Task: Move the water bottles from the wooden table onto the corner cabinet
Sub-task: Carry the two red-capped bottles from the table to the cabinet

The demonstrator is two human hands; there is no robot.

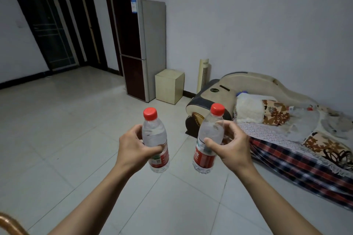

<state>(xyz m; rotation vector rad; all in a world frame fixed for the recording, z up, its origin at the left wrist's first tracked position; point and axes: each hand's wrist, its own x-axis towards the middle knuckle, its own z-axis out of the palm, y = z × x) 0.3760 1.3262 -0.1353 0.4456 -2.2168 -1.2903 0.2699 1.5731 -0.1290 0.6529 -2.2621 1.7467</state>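
Observation:
I hold two clear water bottles with red caps and red labels upright over the tiled floor. My left hand [133, 147] is wrapped around the middle of the left bottle [155, 135]. The right bottle [210, 131] leans slightly left in my right hand [232, 146], which grips its middle. A small pale-yellow cabinet [169, 86] stands against the far wall beside the fridge, its top bare. The wooden table is out of view.
A tall dark fridge [137, 47] stands left of the cabinet. A tower fan [203, 74] and a sofa [277, 112] covered in blankets and cushions fill the right side. Pale floor tiles [76, 129] stretch between me and the cabinet. A curved wooden edge [9, 223] shows bottom left.

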